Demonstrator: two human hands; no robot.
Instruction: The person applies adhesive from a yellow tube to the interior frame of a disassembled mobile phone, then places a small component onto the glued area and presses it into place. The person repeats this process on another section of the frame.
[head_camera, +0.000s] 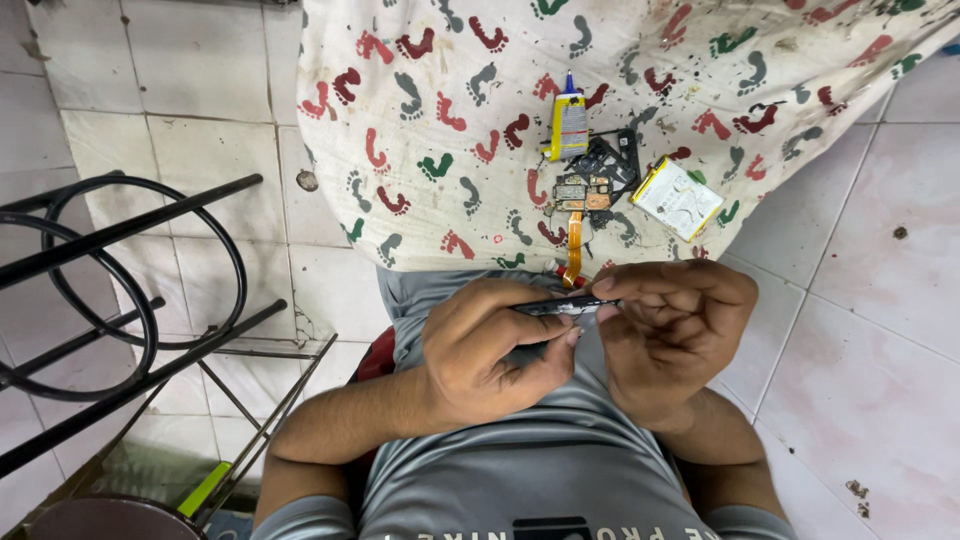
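Both hands work close over the lap: left hand (490, 350) and right hand (670, 335) meet on a thin dark strip (565, 306), which looks like a slim phone part or tool, though I cannot tell which. Left fingers (545, 345) curl and pinch the strip's near end; right fingers (655, 285) press together on its far end. Just beyond the strip, on the footprint cloth (440, 110), lie a circuit board (583, 190) with an orange ribbon cable (573, 245), a glue tube (567, 125) behind the board, and a flat battery (677, 198) beside it. By the look of it, the strip is being pried or fitted; that calls for steady, light pressure.
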